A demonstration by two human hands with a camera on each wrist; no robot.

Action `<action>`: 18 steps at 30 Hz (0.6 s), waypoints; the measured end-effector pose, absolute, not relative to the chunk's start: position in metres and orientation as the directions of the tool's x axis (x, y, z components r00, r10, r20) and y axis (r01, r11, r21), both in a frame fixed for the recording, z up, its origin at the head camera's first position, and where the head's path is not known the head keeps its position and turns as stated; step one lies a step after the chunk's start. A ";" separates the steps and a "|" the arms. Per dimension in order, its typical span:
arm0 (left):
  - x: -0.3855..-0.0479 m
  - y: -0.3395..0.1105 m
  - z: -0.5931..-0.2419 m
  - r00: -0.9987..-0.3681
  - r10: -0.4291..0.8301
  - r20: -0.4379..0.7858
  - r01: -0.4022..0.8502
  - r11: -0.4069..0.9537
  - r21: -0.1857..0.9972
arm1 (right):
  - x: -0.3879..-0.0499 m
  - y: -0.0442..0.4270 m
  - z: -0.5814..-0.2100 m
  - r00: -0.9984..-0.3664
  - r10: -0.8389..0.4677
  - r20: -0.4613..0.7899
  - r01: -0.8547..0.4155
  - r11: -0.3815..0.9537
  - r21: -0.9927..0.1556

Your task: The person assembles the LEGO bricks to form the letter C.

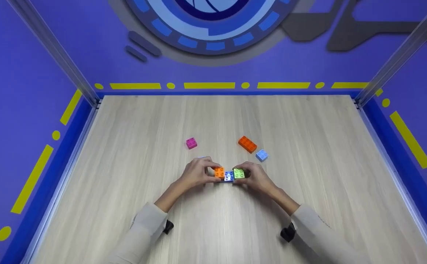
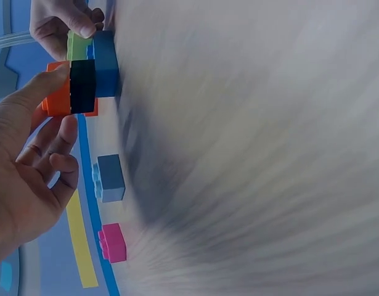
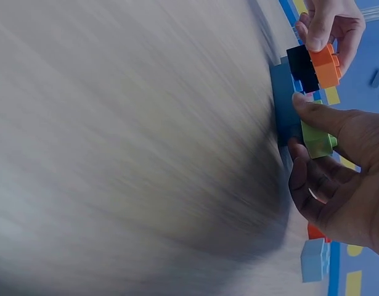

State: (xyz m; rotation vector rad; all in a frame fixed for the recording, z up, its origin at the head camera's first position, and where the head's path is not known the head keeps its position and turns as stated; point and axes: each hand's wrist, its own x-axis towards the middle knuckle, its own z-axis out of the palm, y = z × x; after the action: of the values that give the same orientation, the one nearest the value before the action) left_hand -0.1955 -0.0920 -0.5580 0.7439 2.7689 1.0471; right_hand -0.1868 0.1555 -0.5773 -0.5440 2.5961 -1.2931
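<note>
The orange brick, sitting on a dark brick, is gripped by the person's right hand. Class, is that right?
No, the side is wrong: the left hand grips the orange brick, as the head view shows. It does sit on a dark brick.

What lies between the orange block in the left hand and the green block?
The head view shows the studded top of a blue block between the orange block and the green block.
</note>
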 end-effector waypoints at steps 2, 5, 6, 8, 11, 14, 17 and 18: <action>-0.196 -0.091 -0.557 -0.877 0.475 0.066 0.406 0.662 0.631 | -0.186 0.155 -0.577 -0.917 -0.399 -0.015 -0.229 0.557 -0.798; -0.197 -0.090 -0.555 -0.877 0.478 0.044 0.401 0.679 0.615 | -0.185 0.154 -0.577 -0.915 -0.403 -0.021 -0.230 0.563 -0.794; -0.197 -0.089 -0.555 -0.878 0.478 0.040 0.399 0.682 0.612 | -0.184 0.154 -0.577 -0.914 -0.406 -0.023 -0.230 0.562 -0.795; -0.196 -0.088 -0.556 -0.881 0.472 0.033 0.392 0.688 0.611 | -0.184 0.154 -0.577 -0.911 -0.411 -0.026 -0.231 0.562 -0.794; -0.195 -0.087 -0.556 -0.888 0.459 0.030 0.376 0.688 0.620 | -0.183 0.154 -0.577 -0.910 -0.414 -0.022 -0.232 0.552 -0.801; -0.195 -0.086 -0.558 -0.896 0.443 0.028 0.361 0.689 0.628 | -0.183 0.155 -0.577 -0.909 -0.417 -0.008 -0.241 0.541 -0.806; -0.196 -0.086 -0.559 -0.900 0.434 0.028 0.353 0.689 0.633 | -0.184 0.155 -0.578 -0.907 -0.420 0.015 -0.261 0.534 -0.804; -0.196 -0.087 -0.560 -0.900 0.436 0.028 0.354 0.690 0.631 | -0.184 0.155 -0.578 -0.907 -0.421 0.019 -0.265 0.535 -0.802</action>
State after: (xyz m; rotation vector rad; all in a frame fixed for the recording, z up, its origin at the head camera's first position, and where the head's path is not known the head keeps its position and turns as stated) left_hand -0.1960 -0.0868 -0.5597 0.6508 2.7729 0.9960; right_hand -0.1843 0.1553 -0.5783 -0.5850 2.5942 -1.3098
